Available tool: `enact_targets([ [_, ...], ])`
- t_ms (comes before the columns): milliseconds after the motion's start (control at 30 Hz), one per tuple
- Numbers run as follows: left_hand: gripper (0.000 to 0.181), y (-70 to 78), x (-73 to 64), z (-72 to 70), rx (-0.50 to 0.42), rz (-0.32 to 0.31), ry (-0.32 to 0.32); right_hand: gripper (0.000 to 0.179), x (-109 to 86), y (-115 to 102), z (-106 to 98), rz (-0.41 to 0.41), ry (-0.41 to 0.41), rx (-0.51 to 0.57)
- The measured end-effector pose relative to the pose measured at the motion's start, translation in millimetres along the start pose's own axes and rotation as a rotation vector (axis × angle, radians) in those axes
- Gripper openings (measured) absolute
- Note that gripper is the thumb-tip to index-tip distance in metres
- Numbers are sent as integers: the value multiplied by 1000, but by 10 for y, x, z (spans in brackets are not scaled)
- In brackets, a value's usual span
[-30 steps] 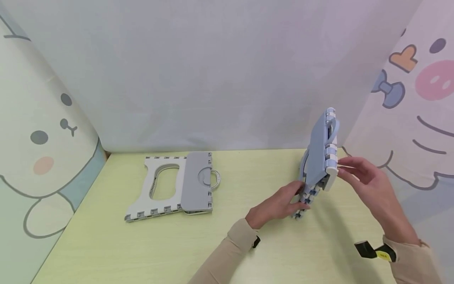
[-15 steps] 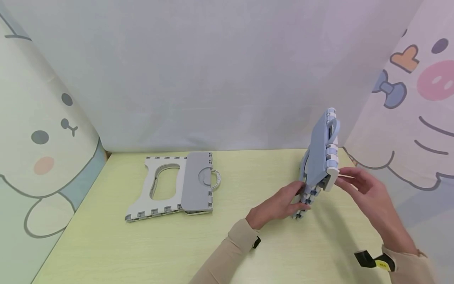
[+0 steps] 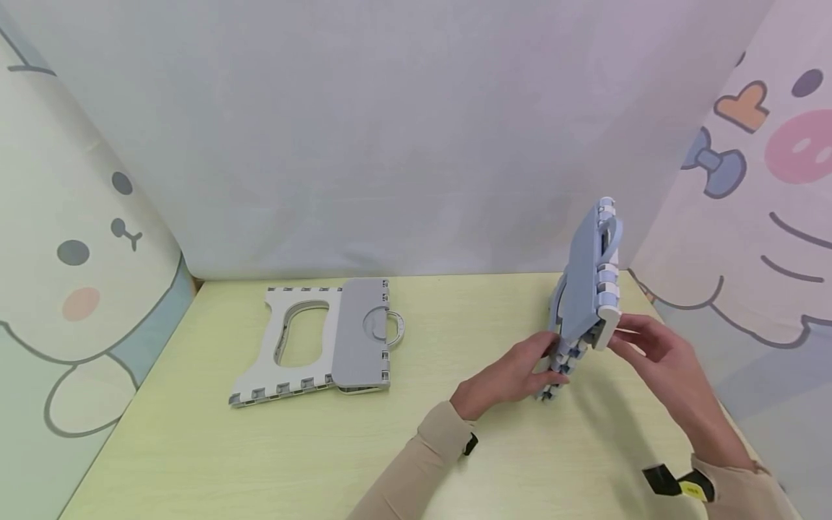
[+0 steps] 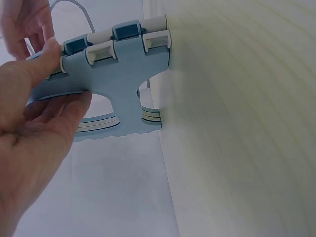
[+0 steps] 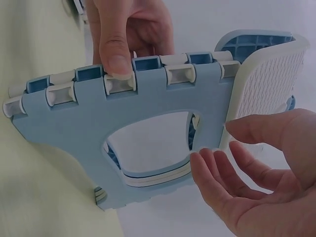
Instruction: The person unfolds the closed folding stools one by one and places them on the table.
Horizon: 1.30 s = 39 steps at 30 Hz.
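Note:
A blue and white folding stool (image 3: 581, 278) stands on edge at the right of the table, its seat half partly swung out from the legs. My left hand (image 3: 510, 370) grips the hinged edge of its leg panel (image 5: 123, 106), thumb over the hinges and fingers through the cut-out, as the left wrist view shows. My right hand (image 3: 663, 357) is at the near lower corner of the seat. In the right wrist view its thumb tip meets the rim of the textured white seat panel (image 5: 269, 74), with the fingers loosely bent beside the leg panel.
A grey and white folding stool (image 3: 360, 339) lies flat, folded, on the left half of the pale yellow-green table (image 3: 260, 455). Behind the table hangs a plain light cloth (image 3: 403, 144); cartoon-printed cloths (image 3: 71, 289) flank both sides.
My right hand has slid slightly down and toward me along the seat's near edge. The left hand and the blue stool have stayed in place.

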<state>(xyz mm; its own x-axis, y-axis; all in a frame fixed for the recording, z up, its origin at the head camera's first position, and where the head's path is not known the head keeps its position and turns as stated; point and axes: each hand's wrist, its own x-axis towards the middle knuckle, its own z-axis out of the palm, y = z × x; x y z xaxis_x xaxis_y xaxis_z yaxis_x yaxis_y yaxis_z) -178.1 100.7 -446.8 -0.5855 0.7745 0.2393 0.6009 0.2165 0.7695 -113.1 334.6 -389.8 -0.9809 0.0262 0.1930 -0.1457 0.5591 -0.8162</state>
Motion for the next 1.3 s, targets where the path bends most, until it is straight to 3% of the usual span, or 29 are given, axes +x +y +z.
enact_targets([
  [467, 57, 7, 7, -3, 10, -9, -1, 39, -23, 38, 110, -34, -23, 9],
  [900, 61, -5, 2, 3, 1, 15, 5, 44, -50, 62, 185, 17, -79, -2],
  [1300, 59, -2, -5, -2, -7, 25, 7, 51, -81, 62, 243, 14, -91, -3],
])
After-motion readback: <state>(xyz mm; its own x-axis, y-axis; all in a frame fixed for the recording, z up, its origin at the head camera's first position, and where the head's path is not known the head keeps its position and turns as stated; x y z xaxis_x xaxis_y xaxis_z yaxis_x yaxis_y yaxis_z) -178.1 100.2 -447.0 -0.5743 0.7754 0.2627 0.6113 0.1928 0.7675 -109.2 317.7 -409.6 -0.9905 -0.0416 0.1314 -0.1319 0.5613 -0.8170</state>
